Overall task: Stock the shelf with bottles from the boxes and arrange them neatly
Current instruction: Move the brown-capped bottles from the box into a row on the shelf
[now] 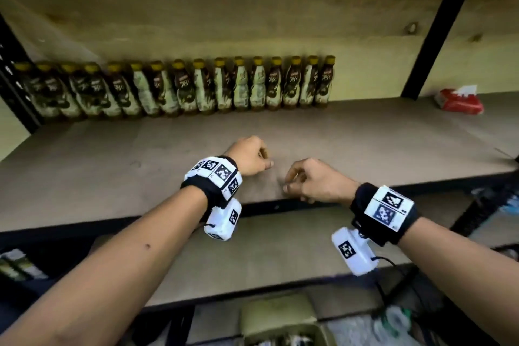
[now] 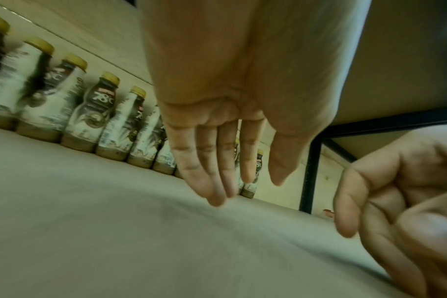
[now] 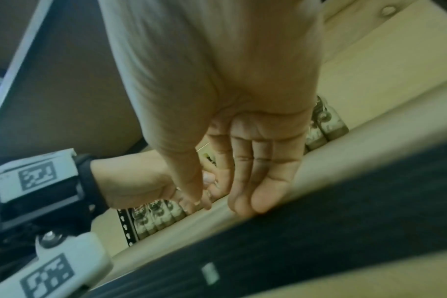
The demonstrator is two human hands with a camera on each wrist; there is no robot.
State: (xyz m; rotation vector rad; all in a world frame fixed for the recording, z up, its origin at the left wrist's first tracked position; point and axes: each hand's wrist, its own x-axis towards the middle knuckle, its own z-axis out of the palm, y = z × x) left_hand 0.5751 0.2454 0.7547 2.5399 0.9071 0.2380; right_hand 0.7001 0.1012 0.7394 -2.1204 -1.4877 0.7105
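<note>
From the head view, your left hand [image 1: 248, 156] and right hand [image 1: 314, 181] hang empty over the shelf [image 1: 112, 154], fingers loosely curled; the bottles [image 1: 179, 87] line its back edge. Left wrist view: your fingers [image 2: 204, 161] are relaxed, nearly straight. Right wrist view: fingers [image 3: 255, 171] together, holding nothing.

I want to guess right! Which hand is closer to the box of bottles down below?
Probably the right hand: it hangs at the shelf edge, above the box. The left hand is farther in. Both are empty.
</note>
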